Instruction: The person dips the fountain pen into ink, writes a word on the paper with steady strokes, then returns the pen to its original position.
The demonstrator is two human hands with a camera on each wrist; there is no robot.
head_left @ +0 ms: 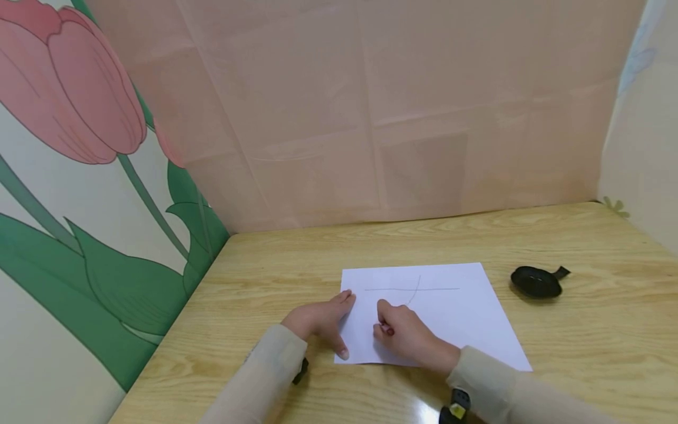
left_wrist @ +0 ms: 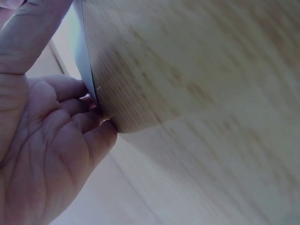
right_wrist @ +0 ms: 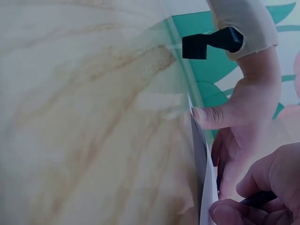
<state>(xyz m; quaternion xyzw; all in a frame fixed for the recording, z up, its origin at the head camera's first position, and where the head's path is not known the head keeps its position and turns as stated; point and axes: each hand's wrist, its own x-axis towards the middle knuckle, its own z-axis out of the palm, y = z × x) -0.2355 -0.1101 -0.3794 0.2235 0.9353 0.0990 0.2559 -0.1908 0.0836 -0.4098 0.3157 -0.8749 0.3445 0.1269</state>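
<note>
A white sheet of paper (head_left: 461, 327) lies on the wooden table, bearing a long thin horizontal line and a curved line that crosses it. At the sheet's left edge my left hand (head_left: 323, 318) rests with fingers spread and thumb near the lower corner. Over the paper's left half, my right hand (head_left: 410, 337) pinches a slim dark pencil (right_wrist: 259, 199), mostly hidden by the fingers; its tip cannot be seen. The lower end of the curved line runs down toward this hand. In the left wrist view the left fingers (left_wrist: 101, 140) touch the table beside the paper's edge.
A small black oval dish with a short handle (head_left: 537, 282) sits on the table (head_left: 598, 330) right of the paper. Behind the table hangs a pinkish cloth (head_left: 413, 118). A wall with painted tulips (head_left: 90, 94) borders the left side.
</note>
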